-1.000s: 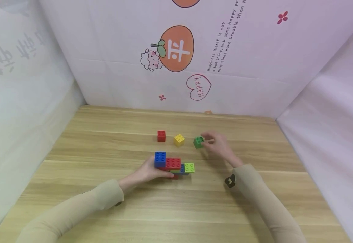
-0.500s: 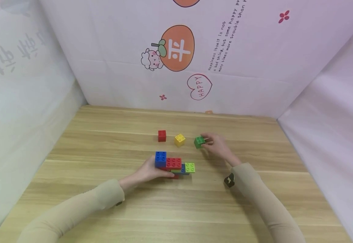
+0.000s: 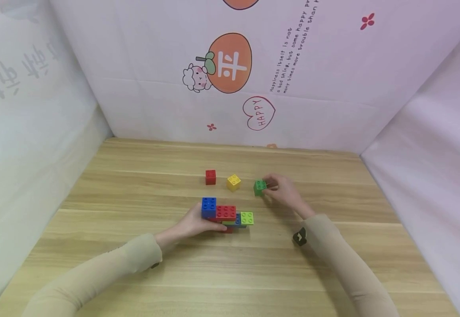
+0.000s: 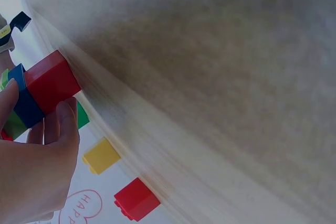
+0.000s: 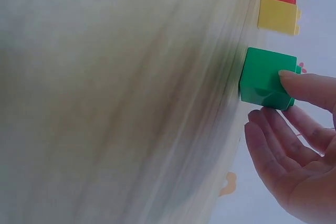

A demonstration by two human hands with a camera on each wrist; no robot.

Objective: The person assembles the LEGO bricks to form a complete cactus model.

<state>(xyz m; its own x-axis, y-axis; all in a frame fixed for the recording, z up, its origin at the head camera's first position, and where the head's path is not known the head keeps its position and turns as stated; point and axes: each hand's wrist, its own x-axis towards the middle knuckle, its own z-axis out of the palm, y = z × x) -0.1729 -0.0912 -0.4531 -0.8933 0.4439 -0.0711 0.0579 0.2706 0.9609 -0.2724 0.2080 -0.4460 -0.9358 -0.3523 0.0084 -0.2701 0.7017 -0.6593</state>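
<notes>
My left hand [image 3: 194,221] grips a stack of toy building bricks [image 3: 226,213]. The stack has a blue brick on top at its left end, red and blue bricks along it, and a lime brick at its right end. In the left wrist view, thumb and fingers close round the blue layer [image 4: 28,98], beside a red brick [image 4: 52,80]. My right hand [image 3: 283,191] pinches a green two-by-two brick [image 3: 259,188] on the wooden table. The right wrist view shows the thumb on one face of that green brick [image 5: 266,73] and fingertips at its edge.
A yellow brick [image 3: 233,183] stands just left of the green one, and a single red brick [image 3: 210,177] stands farther left. The wooden tabletop [image 3: 230,273] ends at a printed white cloth wall [image 3: 154,110] at the back, with cloth on both sides.
The green brick has turned slightly and shifted a little toward me under the right fingers. The left hand and its stack stay in place.
</notes>
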